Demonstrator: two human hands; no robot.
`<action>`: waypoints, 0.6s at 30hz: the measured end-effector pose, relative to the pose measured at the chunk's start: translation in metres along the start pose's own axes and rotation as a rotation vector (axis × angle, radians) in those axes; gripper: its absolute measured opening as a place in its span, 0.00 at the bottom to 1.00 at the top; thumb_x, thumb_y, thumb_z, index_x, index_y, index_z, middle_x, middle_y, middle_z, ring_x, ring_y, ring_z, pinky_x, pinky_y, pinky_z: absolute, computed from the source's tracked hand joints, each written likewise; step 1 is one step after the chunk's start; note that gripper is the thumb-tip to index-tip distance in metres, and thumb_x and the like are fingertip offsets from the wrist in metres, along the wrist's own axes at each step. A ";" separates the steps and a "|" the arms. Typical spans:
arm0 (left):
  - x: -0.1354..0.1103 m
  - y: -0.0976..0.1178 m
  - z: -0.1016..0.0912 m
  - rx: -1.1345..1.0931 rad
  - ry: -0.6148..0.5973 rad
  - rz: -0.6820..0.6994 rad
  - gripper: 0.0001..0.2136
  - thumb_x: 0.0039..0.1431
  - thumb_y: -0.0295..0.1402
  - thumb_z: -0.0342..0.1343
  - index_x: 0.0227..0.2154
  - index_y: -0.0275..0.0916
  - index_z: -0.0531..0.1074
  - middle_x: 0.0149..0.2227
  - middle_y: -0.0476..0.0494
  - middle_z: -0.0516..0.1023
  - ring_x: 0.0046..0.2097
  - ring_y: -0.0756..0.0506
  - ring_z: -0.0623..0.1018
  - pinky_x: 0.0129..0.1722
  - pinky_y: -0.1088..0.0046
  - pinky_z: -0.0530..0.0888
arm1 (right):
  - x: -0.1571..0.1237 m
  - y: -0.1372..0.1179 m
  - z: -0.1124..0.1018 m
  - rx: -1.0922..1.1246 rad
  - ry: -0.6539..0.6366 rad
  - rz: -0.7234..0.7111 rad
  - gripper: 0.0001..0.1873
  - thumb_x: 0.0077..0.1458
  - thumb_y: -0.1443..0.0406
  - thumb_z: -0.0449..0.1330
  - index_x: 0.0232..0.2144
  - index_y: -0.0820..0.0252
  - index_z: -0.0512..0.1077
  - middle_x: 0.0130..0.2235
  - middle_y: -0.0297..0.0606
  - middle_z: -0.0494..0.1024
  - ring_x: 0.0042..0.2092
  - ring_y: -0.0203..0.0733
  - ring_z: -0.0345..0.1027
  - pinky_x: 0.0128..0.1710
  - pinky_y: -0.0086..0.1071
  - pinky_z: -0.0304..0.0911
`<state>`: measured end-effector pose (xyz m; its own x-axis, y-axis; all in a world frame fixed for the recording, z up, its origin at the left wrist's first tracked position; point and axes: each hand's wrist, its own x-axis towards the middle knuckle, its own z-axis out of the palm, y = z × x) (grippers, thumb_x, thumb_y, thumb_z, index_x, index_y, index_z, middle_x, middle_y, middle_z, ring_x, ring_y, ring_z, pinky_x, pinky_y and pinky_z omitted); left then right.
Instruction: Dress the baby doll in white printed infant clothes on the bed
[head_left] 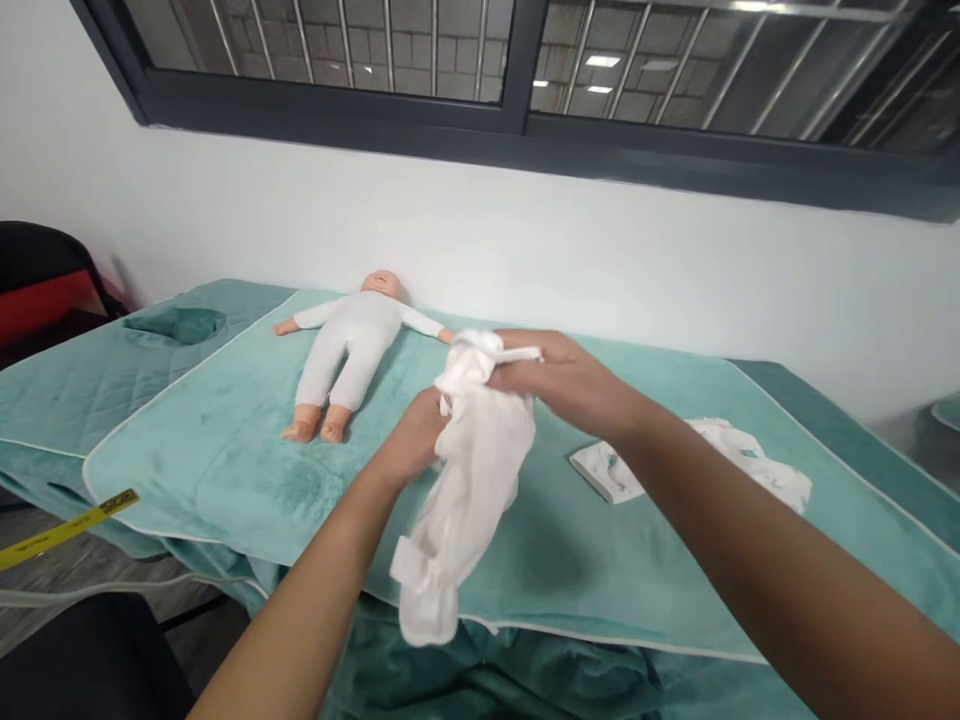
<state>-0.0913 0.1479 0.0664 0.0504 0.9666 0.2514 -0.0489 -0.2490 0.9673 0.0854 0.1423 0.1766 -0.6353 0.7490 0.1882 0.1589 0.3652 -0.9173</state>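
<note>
Both hands hold up a white baby garment [480,460] over the front of the bed; it hangs bunched, with a pale tag showing near its lower end. My left hand [420,435] grips it from the left side, its fingertips partly hidden by the cloth. Higher up, my right hand [551,375] is closed on the garment's top edge. Behind and to the left lies a baby doll [356,340] on its back, in a white bodysuit, arms spread and feet toward me. To the right, a white printed baby garment [739,455] lies partly behind my right forearm.
A green plush cover [202,470] spreads over the bed, which has a face hole [176,325] at the left. A white wall and a barred window [517,80] stand behind. Black chairs [82,660] and a yellow strap [67,530] are at the left.
</note>
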 end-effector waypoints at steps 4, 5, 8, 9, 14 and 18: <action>0.007 0.012 -0.013 0.229 0.141 0.024 0.07 0.50 0.34 0.56 0.31 0.39 0.74 0.33 0.49 0.78 0.40 0.43 0.75 0.42 0.69 0.73 | -0.016 0.036 -0.032 -0.094 0.343 0.087 0.15 0.55 0.54 0.58 0.35 0.61 0.73 0.35 0.36 0.73 0.36 0.39 0.65 0.35 0.31 0.59; 0.009 0.014 -0.016 0.272 0.195 0.031 0.07 0.50 0.33 0.55 0.32 0.39 0.74 0.34 0.49 0.78 0.40 0.44 0.75 0.43 0.70 0.72 | -0.024 0.057 -0.039 -0.114 0.395 0.158 0.18 0.55 0.52 0.58 0.36 0.61 0.73 0.34 0.36 0.73 0.35 0.38 0.64 0.34 0.31 0.59; 0.010 0.016 -0.022 0.389 0.239 0.051 0.09 0.51 0.31 0.52 0.34 0.39 0.74 0.36 0.48 0.79 0.40 0.44 0.75 0.44 0.71 0.71 | -0.058 0.126 -0.049 -0.235 0.365 0.369 0.21 0.58 0.49 0.51 0.37 0.59 0.71 0.34 0.37 0.74 0.36 0.40 0.66 0.37 0.32 0.61; 0.010 0.016 -0.021 0.426 0.223 0.059 0.09 0.51 0.30 0.52 0.35 0.39 0.74 0.36 0.48 0.79 0.40 0.44 0.75 0.44 0.71 0.71 | -0.072 0.146 -0.049 -0.406 0.341 0.430 0.20 0.59 0.50 0.50 0.35 0.59 0.71 0.33 0.37 0.74 0.36 0.40 0.66 0.37 0.33 0.60; 0.012 0.016 -0.014 0.603 0.159 0.083 0.10 0.53 0.30 0.51 0.35 0.40 0.75 0.36 0.48 0.80 0.38 0.44 0.76 0.39 0.72 0.70 | -0.140 0.193 -0.056 -0.996 0.230 0.534 0.19 0.61 0.54 0.48 0.26 0.58 0.69 0.30 0.42 0.74 0.35 0.47 0.67 0.38 0.39 0.57; 0.017 0.019 -0.007 0.695 0.141 0.096 0.10 0.55 0.33 0.51 0.36 0.41 0.76 0.36 0.48 0.81 0.38 0.44 0.77 0.38 0.71 0.69 | -0.182 0.188 -0.095 -1.239 0.102 0.703 0.22 0.62 0.56 0.47 0.22 0.58 0.70 0.28 0.46 0.76 0.35 0.51 0.71 0.39 0.43 0.59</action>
<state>-0.0988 0.1601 0.0885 -0.0539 0.9255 0.3749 0.6024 -0.2693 0.7514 0.3023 0.1269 0.0033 -0.1017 0.9901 -0.0964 0.9927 0.1073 0.0549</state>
